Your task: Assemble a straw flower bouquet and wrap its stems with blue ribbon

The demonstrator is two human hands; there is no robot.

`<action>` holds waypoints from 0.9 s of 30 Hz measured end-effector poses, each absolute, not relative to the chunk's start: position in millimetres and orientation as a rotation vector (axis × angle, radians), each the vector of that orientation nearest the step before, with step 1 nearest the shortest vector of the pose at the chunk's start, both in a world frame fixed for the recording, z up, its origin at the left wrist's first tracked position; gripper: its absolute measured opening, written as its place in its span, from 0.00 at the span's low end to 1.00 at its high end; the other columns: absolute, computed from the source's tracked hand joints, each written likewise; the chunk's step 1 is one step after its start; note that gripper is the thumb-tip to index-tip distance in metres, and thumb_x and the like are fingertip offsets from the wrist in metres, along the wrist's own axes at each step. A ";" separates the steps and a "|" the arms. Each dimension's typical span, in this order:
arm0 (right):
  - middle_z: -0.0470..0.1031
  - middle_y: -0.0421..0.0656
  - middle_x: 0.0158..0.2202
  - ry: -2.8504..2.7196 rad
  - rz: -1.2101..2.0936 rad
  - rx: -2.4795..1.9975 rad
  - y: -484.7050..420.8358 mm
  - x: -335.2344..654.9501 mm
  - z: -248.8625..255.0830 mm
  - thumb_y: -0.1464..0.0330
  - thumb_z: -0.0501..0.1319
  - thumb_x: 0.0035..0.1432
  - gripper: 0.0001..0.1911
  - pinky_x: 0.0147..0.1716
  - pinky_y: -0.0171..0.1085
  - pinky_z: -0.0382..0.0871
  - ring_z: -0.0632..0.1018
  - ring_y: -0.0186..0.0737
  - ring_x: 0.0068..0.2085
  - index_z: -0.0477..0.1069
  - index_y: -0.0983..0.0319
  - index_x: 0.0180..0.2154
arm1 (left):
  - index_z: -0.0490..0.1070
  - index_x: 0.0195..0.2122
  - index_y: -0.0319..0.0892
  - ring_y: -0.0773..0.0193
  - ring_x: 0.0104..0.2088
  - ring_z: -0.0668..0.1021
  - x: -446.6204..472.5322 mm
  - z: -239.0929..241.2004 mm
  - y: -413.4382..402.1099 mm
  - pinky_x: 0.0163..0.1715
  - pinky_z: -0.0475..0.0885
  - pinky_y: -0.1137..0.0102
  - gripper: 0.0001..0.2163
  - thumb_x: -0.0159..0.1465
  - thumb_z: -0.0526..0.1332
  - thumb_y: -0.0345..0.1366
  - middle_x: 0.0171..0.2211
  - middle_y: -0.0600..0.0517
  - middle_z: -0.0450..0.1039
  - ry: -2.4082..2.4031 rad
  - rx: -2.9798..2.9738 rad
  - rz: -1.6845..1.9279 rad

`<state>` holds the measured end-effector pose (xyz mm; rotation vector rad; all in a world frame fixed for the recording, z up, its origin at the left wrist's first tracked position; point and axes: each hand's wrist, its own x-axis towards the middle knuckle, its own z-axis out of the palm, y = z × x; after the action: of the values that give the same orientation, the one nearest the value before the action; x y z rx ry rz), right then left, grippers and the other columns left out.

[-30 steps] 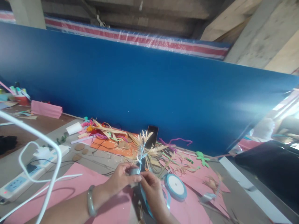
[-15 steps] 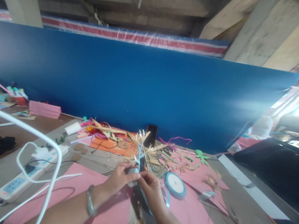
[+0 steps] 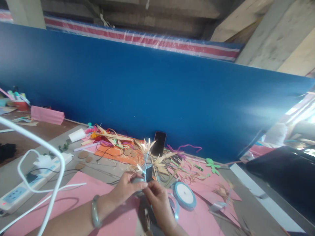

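My left hand (image 3: 130, 183), with a jade-coloured bangle at the wrist, is closed on the stem of a handmade flower (image 3: 147, 159). The flower has pale, dried husk-like petals and a branching stem wrapped in light blue ribbon, and it stands upright above my fingers. Pressed close against the left thumb, my right hand (image 3: 157, 193) pinches at the lower end of the stem, on the blue ribbon; the fingertips hide most of the grip. A pale greyish piece, hard to make out, shows under the left fingers. Right of my hands lies a ribbon spool (image 3: 185, 195) with a blue rim.
Behind the hands a phone (image 3: 158, 143) leans on the blue partition (image 3: 147, 82). Dried husks (image 3: 113, 135) and pipe cleaners lie about. At left a white cable (image 3: 61, 164) loops over a power strip (image 3: 31, 183). Pink paper (image 3: 98, 193) covers parts of the table.
The flower has turned slightly, with one lower bloom now showing further left. The right hand has shifted a little at the stem, and the blue strip below it no longer shows.
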<state>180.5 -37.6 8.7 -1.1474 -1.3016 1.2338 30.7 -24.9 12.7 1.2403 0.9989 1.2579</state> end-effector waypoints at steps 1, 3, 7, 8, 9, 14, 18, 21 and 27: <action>0.61 0.32 0.15 -1.303 1.241 -1.146 -37.9 180.0 8.7 0.53 0.69 0.47 0.20 0.18 0.31 0.51 0.59 0.29 0.18 0.71 0.62 0.22 | 0.77 0.28 0.40 0.61 0.32 0.75 30.3 13.0 -24.8 0.35 0.70 0.69 0.09 0.51 0.70 0.41 0.28 0.51 0.75 0.995 1.249 1.253; 0.61 0.32 0.16 -1.302 1.256 -1.134 -38.0 179.1 7.9 0.52 0.69 0.47 0.20 0.18 0.30 0.50 0.59 0.28 0.18 0.71 0.62 0.23 | 0.76 0.27 0.39 0.62 0.30 0.74 29.5 13.4 -24.5 0.32 0.69 0.70 0.09 0.53 0.68 0.41 0.26 0.51 0.74 0.987 1.266 1.236; 0.62 0.32 0.15 -1.293 1.278 -1.110 -36.8 178.5 4.8 0.51 0.69 0.46 0.21 0.17 0.30 0.51 0.59 0.28 0.18 0.71 0.63 0.23 | 0.76 0.27 0.38 0.63 0.28 0.73 27.7 12.2 -22.6 0.30 0.68 0.71 0.09 0.56 0.66 0.39 0.23 0.51 0.73 0.994 1.312 1.232; 0.62 0.32 0.15 -1.296 1.274 -1.105 -36.4 178.8 4.2 0.51 0.70 0.46 0.21 0.17 0.30 0.51 0.59 0.28 0.18 0.72 0.63 0.23 | 0.76 0.26 0.38 0.63 0.28 0.73 27.1 11.9 -21.9 0.30 0.68 0.71 0.08 0.56 0.66 0.39 0.23 0.52 0.73 0.998 1.327 1.239; 0.62 0.33 0.15 -1.300 1.266 -1.100 -36.0 179.2 3.9 0.51 0.70 0.46 0.21 0.17 0.30 0.52 0.60 0.28 0.18 0.73 0.63 0.24 | 0.76 0.26 0.39 0.63 0.28 0.73 26.4 11.9 -21.1 0.30 0.68 0.71 0.09 0.56 0.66 0.39 0.23 0.52 0.73 1.002 1.341 1.246; 0.64 0.34 0.16 -1.318 1.193 -1.113 -35.6 181.5 5.9 0.52 0.68 0.50 0.19 0.18 0.31 0.57 0.63 0.30 0.18 0.75 0.62 0.25 | 0.77 0.25 0.39 0.62 0.30 0.75 22.9 16.3 -18.4 0.32 0.69 0.70 0.09 0.56 0.66 0.39 0.25 0.50 0.75 1.030 1.374 1.263; 0.64 0.34 0.17 -1.264 1.154 -1.131 -35.8 182.8 8.7 0.53 0.67 0.52 0.17 0.19 0.30 0.57 0.63 0.30 0.19 0.74 0.61 0.27 | 0.77 0.25 0.40 0.61 0.30 0.75 21.5 17.1 -16.6 0.34 0.68 0.69 0.08 0.58 0.64 0.38 0.25 0.50 0.75 1.058 1.432 1.248; 0.65 0.34 0.19 -1.219 1.154 -1.125 -35.4 183.3 9.2 0.53 0.66 0.52 0.17 0.18 0.31 0.55 0.61 0.30 0.19 0.74 0.61 0.30 | 0.76 0.24 0.40 0.61 0.31 0.75 21.4 13.5 -15.1 0.35 0.68 0.69 0.08 0.58 0.63 0.37 0.24 0.51 0.74 1.070 1.494 1.246; 0.67 0.36 0.22 -1.196 1.157 -1.126 -33.9 184.0 5.9 0.52 0.66 0.52 0.18 0.18 0.31 0.53 0.61 0.30 0.19 0.73 0.61 0.32 | 0.76 0.23 0.40 0.60 0.32 0.75 23.0 12.9 -16.3 0.36 0.67 0.69 0.08 0.58 0.64 0.36 0.25 0.51 0.75 1.111 1.553 1.237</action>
<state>184.0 -33.9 5.9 -1.1262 -1.1963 1.1567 23.0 -16.3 12.9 1.5528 1.1111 1.2373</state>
